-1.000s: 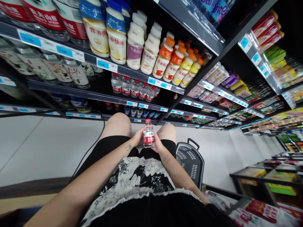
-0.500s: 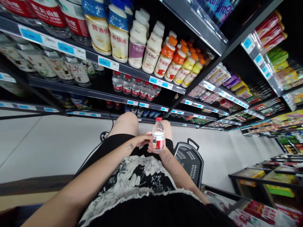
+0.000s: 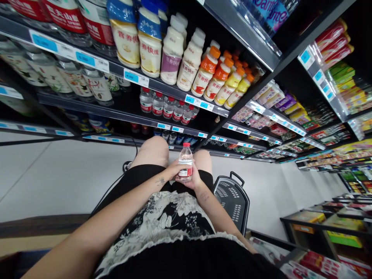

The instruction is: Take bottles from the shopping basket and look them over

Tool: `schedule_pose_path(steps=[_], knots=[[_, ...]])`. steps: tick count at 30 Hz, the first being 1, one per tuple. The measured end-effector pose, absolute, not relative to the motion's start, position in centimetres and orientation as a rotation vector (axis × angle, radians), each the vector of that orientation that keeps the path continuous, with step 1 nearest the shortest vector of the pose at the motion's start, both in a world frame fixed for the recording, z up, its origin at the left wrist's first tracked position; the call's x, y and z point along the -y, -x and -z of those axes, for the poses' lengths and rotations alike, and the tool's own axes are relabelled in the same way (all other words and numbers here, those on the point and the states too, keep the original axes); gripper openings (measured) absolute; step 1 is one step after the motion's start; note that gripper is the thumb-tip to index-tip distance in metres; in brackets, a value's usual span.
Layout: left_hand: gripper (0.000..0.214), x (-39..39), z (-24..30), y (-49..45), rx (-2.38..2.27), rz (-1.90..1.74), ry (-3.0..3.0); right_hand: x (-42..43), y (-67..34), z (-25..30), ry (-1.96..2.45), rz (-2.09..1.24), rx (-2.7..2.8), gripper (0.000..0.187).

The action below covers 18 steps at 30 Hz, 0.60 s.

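Note:
A small clear water bottle [image 3: 186,157] with a red cap and a red-and-white label stands upright between my hands, just above my lap. My left hand [image 3: 174,170] is closed on it from the left, its fingers across the lower label. From the right and below, my right hand [image 3: 195,179] cups the bottle; part of its fingers is hidden behind it. Similar small red-capped bottles [image 3: 168,107] stand in a row on the shelf ahead.
A black shopping basket [image 3: 232,199] with a handle sits on the floor to my right. Ahead, the shelf [image 3: 162,86] carries several milk drink bottles [image 3: 171,54], and large water bottles [image 3: 65,19] stand at upper left. A dark cable [image 3: 112,188] runs by my left leg.
The water bottle has shifted left and turned, so its label faces differently. My left hand has moved further around its front, while the right hand has come to its right side.

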<state>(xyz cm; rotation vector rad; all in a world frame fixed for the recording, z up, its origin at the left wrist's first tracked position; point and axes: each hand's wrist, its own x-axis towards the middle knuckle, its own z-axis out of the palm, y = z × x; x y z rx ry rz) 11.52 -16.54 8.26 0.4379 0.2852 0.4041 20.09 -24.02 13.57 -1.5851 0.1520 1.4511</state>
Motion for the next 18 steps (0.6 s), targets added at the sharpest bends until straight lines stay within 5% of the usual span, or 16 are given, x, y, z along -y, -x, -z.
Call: schedule_pose_path(steps=[10, 18], knots=[[0.075, 15.9, -8.1, -11.9, -0.152, -0.469, -0.479, 25.8, -22.5, -14.5, 1.536, -1.573, -0.147, 0.076], [0.046, 16.3, -8.6, -11.9, 0.059, -0.229, -0.515, 26.6, -22.4, -14.9, 1.658, -1.686, 0.187, 0.085]])
